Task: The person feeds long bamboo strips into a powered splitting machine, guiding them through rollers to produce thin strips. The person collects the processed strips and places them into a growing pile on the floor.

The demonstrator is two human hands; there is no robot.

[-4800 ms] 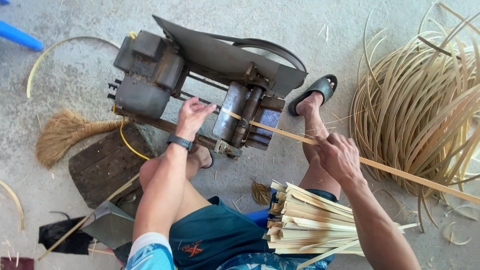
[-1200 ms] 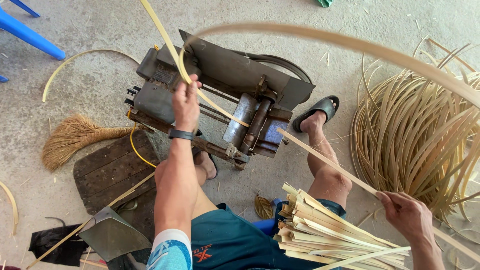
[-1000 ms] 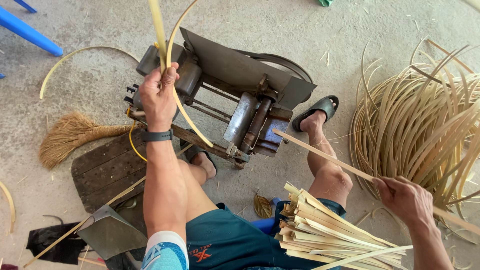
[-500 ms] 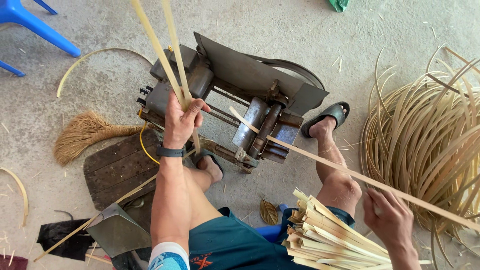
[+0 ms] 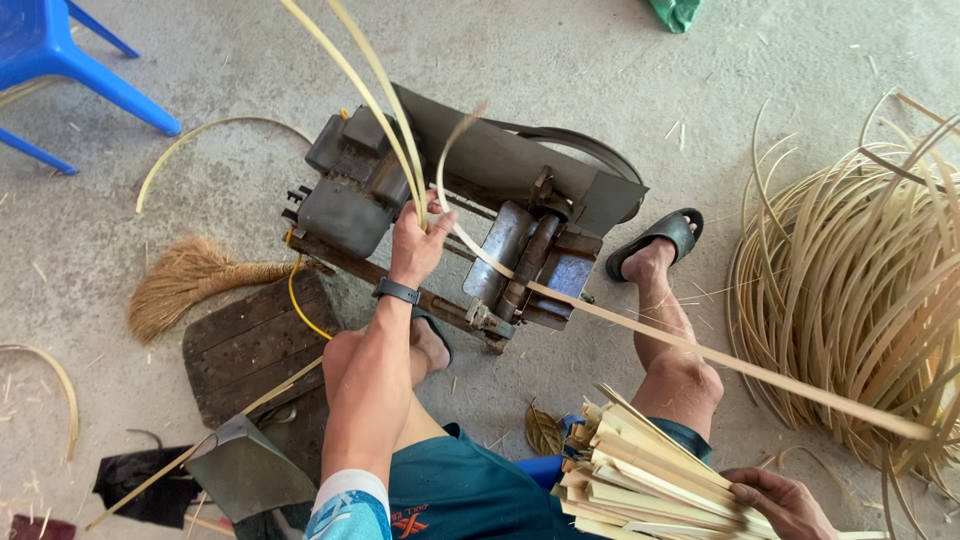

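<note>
— What has my left hand (image 5: 418,243) got?

— It's closed round two thin pale bamboo strips (image 5: 365,95) that rise from the fist and arc away past the top of the view. I judge I hold them high so they leave the grey metal roller machine (image 5: 470,215) cleanly instead of piling on the concrete floor (image 5: 150,240).

— And the strip going in?

— A long flat tan bamboo slat (image 5: 720,358) runs from the rollers, just right of my left fist, out toward the big coil of bamboo strips (image 5: 860,290). Neither hand touches it in this view.

— The right hand (image 5: 780,500)?

— Low and well apart from the left, resting on the bundle of cut bamboo slats (image 5: 640,470) across my lap. Its fingers curl over the ends, but I cannot tell whether they actually grip. The bundle sits there, I'd say, so the next piece is within reach.

— Feet?

— The one in the black sandal (image 5: 665,235) is planted beside the machine, perhaps bracing it.
</note>
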